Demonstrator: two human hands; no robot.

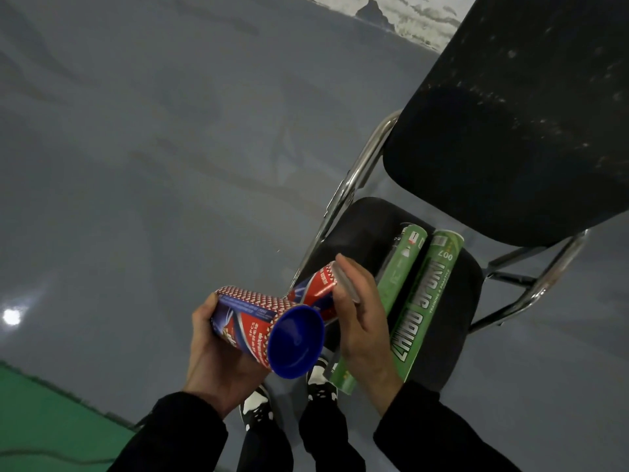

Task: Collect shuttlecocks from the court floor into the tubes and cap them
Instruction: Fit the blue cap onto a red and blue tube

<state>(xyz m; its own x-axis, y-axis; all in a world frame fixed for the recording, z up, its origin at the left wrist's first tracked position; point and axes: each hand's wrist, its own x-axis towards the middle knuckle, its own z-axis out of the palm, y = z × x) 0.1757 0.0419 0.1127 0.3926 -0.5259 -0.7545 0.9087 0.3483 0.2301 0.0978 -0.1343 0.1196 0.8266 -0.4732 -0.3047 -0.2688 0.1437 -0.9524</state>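
My left hand [218,352] grips a short red-and-blue shuttlecock tube [248,321] from below. Its blue cap [295,342] faces me. My right hand [362,321] curls its fingers over a clear cap [345,282] at the end of a second red-and-blue tube [315,291], which lies just behind the first. Two long green tubes, one on the left [400,267] and one on the right [427,301], lie side by side on the black seat of a chair [357,229]. The floor shows no shuttlecocks.
The folding chair has a chrome frame [354,185] and a black backrest [517,114] at the upper right. Grey floor [153,148] spreads to the left, with a green court mat [44,417] at the lower left. My black-and-white shoes [257,408] stand below the tubes.
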